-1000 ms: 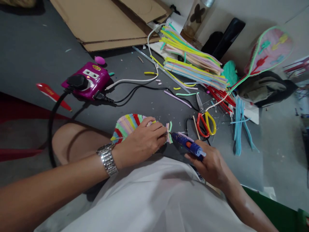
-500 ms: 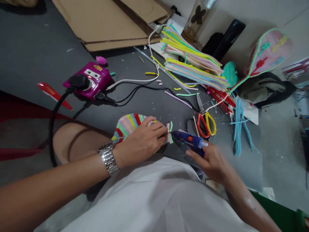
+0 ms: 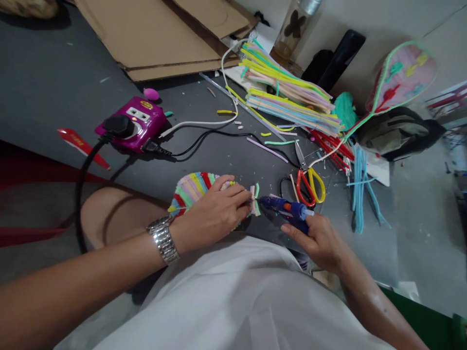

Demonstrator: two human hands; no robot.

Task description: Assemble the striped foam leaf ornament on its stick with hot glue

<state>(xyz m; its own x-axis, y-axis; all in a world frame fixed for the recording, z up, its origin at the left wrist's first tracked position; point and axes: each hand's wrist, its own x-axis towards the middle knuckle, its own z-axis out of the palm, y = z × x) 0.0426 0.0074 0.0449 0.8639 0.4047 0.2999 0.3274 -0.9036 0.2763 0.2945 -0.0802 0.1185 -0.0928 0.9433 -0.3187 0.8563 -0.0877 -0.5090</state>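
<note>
Grey bench (image 3: 54, 87) strewn with foam strips: the left hand (image 3: 213, 214) pins a striped foam piece (image 3: 193, 187) flat while the right hand (image 3: 321, 238) grips a blue glue gun (image 3: 286, 210), nozzle at its edge, near scissors (image 3: 310, 184).

A single head-worn camera looks forward and steeply down, close over the person's lap and both hands, with the cluttered grey floor (image 3: 54, 82) stretching beyond.

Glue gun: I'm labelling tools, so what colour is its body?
Blue, with an orange trigger; the glue gun shows best in the head view.
</note>
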